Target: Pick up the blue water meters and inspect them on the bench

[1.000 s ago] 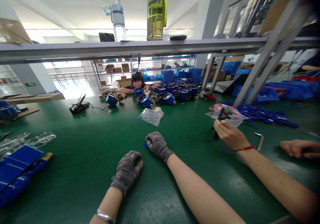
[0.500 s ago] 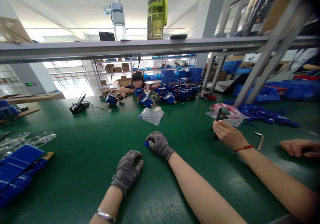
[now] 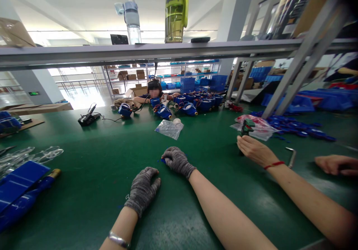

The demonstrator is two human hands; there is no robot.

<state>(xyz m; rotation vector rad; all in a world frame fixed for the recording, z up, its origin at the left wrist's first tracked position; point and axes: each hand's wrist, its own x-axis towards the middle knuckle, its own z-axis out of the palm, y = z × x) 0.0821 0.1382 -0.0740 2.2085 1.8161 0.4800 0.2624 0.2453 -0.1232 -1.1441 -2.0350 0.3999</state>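
My right hand, in a grey knitted glove with bare fingertips, rests on the green table. Its fingers are curled together over a few small blue pieces, partly hidden beneath the fingertips. Lower and to the left lies my left hand, gloved the same way, its thumb apart from the fingers and nothing visible in it. A clear plastic bag lies beyond my right hand.
At right, a co-worker's hand holds a green and black tool. A hex key lies beside that arm. Blue meters line the far edge. Blue parts lie at left. A shelf crosses overhead.
My right fingers have drawn in slightly over the blue pieces, and fewer of them show now. My left hand stays put. The co-worker's hand and tool have shifted slightly.
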